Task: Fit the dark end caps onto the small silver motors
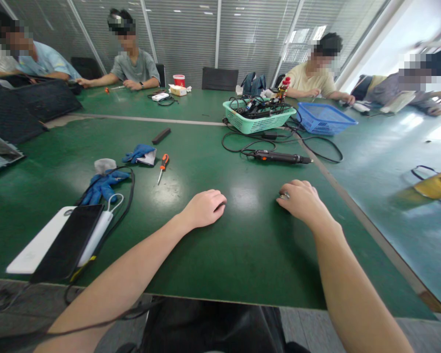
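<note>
Green workbench point(220, 267): a screwdriver point(163, 166) lies beyond the left hand point(205, 209).

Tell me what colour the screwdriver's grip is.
The screwdriver's grip is orange and black, shown best in the head view.

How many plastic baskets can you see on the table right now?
2: a mint-green plastic basket ahead, and a blue plastic basket just right of it in view. Others may be hidden out of frame.
</note>
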`<state>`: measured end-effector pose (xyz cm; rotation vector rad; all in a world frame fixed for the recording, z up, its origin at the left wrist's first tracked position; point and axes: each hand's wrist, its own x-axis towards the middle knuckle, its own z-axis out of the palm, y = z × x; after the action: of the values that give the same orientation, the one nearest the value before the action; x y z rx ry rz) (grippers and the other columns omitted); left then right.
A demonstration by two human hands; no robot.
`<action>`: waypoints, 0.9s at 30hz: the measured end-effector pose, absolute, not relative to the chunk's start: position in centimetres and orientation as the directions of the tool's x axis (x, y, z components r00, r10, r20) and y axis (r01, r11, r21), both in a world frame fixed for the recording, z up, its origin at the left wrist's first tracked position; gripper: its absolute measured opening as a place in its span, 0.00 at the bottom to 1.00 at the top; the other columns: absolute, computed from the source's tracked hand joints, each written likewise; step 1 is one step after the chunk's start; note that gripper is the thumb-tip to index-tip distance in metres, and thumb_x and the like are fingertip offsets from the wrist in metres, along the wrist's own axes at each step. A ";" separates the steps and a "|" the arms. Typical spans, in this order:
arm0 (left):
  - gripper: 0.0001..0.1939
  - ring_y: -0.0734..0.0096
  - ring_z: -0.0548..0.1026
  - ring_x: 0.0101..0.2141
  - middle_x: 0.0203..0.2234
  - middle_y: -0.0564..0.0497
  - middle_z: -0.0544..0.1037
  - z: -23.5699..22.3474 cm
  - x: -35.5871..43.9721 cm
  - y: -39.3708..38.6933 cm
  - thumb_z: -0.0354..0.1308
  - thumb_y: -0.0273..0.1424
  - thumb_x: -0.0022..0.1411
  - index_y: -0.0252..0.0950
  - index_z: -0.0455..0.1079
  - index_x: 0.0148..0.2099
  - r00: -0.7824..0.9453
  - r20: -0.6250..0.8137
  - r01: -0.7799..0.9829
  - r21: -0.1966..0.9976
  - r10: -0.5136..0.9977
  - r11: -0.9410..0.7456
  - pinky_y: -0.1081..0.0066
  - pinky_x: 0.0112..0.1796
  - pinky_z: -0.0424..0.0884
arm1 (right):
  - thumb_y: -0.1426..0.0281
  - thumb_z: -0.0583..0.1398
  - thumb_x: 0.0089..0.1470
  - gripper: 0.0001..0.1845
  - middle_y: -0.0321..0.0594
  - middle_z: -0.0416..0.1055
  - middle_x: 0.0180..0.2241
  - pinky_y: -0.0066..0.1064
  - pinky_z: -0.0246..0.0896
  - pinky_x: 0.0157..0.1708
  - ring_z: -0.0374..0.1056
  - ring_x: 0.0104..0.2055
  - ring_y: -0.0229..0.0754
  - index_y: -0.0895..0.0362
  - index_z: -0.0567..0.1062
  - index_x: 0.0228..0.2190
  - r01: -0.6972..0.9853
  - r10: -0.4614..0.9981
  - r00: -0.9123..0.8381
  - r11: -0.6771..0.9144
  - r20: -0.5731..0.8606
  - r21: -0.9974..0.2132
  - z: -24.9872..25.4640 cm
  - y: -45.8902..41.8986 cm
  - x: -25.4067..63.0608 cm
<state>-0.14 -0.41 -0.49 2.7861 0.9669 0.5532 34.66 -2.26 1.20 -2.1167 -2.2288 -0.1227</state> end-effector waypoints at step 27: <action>0.06 0.62 0.73 0.40 0.35 0.48 0.74 -0.7 0.0 -0.3 0.52 0.31 0.69 0.36 0.70 0.42 0.715 0.294 0.605 0.196 0.635 -0.772 0.64 0.42 0.72 | 0.71 0.56 0.57 0.30 0.53 0.65 0.62 0.48 0.62 0.62 0.63 0.63 0.56 0.59 0.66 0.61 0.786 0.811 -0.520 0.577 0.268 -0.223 0.4 -4.8 21.8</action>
<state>-0.02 -0.35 -0.68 2.8293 1.0249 0.5330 21.76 -4.81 0.40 -1.3001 -2.4705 0.1045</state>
